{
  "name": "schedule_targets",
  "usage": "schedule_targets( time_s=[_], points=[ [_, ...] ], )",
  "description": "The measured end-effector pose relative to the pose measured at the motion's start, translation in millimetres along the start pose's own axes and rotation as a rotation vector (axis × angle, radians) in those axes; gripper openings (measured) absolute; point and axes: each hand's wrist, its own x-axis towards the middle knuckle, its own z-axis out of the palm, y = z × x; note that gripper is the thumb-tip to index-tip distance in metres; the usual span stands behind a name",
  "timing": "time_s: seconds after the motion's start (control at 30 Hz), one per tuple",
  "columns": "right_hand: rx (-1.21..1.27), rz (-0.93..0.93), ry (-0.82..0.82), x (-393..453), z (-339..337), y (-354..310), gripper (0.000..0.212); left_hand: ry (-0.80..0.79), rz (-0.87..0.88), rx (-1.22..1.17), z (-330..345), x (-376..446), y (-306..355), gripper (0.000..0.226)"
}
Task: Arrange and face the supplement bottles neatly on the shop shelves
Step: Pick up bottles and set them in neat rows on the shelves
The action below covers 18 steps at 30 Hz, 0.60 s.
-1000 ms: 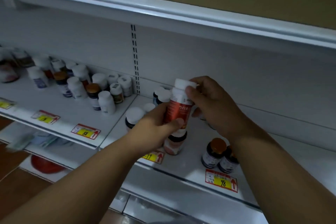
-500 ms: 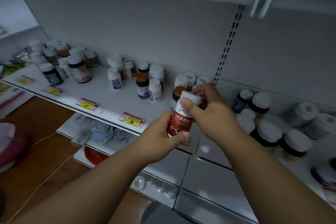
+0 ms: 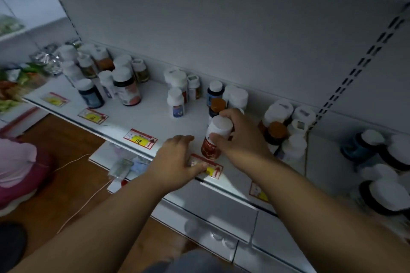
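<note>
A red-labelled bottle with a white cap (image 3: pixel 213 139) stands upright near the front edge of the white shelf (image 3: pixel 150 117). My right hand (image 3: pixel 240 139) grips it round the cap and upper body. My left hand (image 3: pixel 177 162) has let go and rests on the shelf's front edge over a price tag, fingers relaxed. Behind the bottle stands an orange-capped dark bottle (image 3: pixel 216 106). More supplement bottles sit in loose groups: a cluster at the far left (image 3: pixel 106 77), a few in the middle (image 3: pixel 179 91), and white-capped ones to the right (image 3: pixel 286 126).
Yellow and red price tags (image 3: pixel 140 139) line the shelf's front edge. Large black-and-white-capped bottles (image 3: pixel 386 162) fill the neighbouring bay on the right. Packets (image 3: pixel 13 86) lie at the far left. A lower shelf (image 3: pixel 124 166) holds small goods. A white cable (image 3: pixel 84 201) crosses the wooden floor.
The red bottle went from held in both hands in the air to standing on the shelf. My left hand released it and dropped to the shelf edge. The view swung left.
</note>
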Motion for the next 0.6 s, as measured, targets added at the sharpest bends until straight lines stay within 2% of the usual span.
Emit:
schedule_targets(
  time_s=[0.13, 0.23, 0.4, 0.6],
  points=[
    [-0.093, -0.015, -0.038, 22.6, 44.7, -8.9, 0.052, -0.025, 0.167, 0.144, 7.1, 23.4, -45.8, 0.091],
    [-0.103, 0.029, 0.007, 30.3, 67.1, -14.3, 0.051, -0.043, 0.267, 0.222, 17.2, 31.5, -59.9, 0.093],
    [-0.164, 0.088, 0.041, 23.3, 73.1, -17.6, 0.049, -0.099, 0.28, 0.255, 27.9, 34.0, -65.7, 0.104],
    [-0.225, 0.152, 0.065, 18.9, 72.0, -25.1, 0.049, -0.153, 0.309, 0.263, 24.3, 34.3, -69.0, 0.106]
  ],
)
